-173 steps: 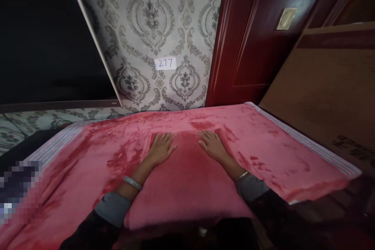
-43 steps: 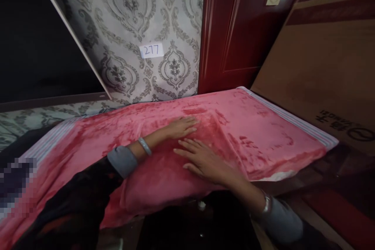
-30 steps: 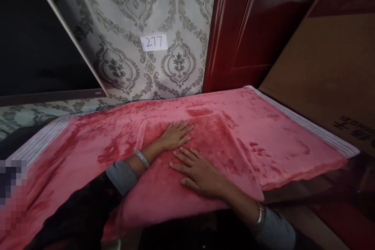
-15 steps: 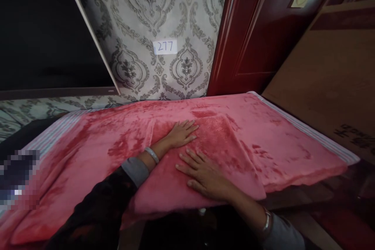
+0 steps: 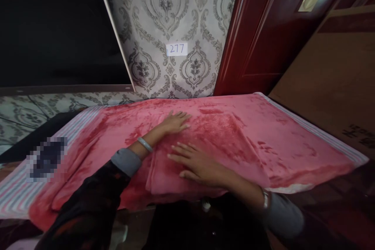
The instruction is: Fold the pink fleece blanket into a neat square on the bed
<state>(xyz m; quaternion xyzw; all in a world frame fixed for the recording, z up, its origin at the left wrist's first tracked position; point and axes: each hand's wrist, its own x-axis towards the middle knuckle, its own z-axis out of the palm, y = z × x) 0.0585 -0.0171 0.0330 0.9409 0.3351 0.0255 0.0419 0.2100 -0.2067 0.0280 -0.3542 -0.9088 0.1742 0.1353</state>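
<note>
A folded pink plush cloth [image 5: 222, 136] lies flat in front of me, over a larger spread of the same pink plush fabric [image 5: 293, 136]. My left hand [image 5: 175, 122] rests on the far left part of the folded piece, palm down with the fingers spread. Nearer to me, my right hand [image 5: 199, 164] is on its middle, also flat with fingers apart. Both hands point away and to the left. Neither one grips the fabric. Bracelets show on both wrists.
A striped cloth [image 5: 70, 133] shows under the pink fabric's edges. On its left lies a pixelated dark object [image 5: 48, 159]. Behind are a dark screen [image 5: 58, 27], patterned wallpaper with a "277" label [image 5: 177, 49], and a red wooden panel [image 5: 263, 27]. A cardboard box [image 5: 331, 70] stands at right.
Both hands have slid a little leftward across the folded cloth, still flat. More of its left folded edge shows. The view has shifted left.
</note>
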